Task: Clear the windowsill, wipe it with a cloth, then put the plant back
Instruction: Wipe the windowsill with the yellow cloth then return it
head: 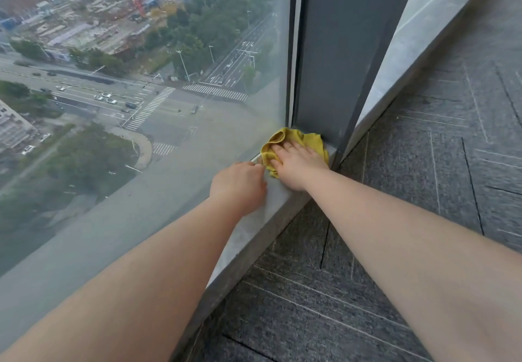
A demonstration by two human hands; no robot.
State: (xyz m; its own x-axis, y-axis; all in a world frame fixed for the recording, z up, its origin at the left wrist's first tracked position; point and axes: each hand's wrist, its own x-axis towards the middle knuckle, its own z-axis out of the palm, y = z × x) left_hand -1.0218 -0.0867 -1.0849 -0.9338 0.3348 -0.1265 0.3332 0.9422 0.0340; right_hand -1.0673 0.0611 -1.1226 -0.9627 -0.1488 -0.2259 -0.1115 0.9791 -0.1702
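A yellow cloth (312,138) lies crumpled on the grey stone windowsill (248,234), in the corner where the sill meets the dark window post. My right hand (296,164) presses flat on the cloth with its fingers spread. My left hand (240,186) rests on the sill just left of it, fingers curled, its fingertips at the cloth's near edge; whether they pinch the cloth is unclear. No plant is in view.
A big window pane (141,107) rises straight from the sill on the left. A dark grey post (333,51) closes the corner. A second sill (418,37) runs away on the right. Grey patterned carpet (395,220) covers the floor.
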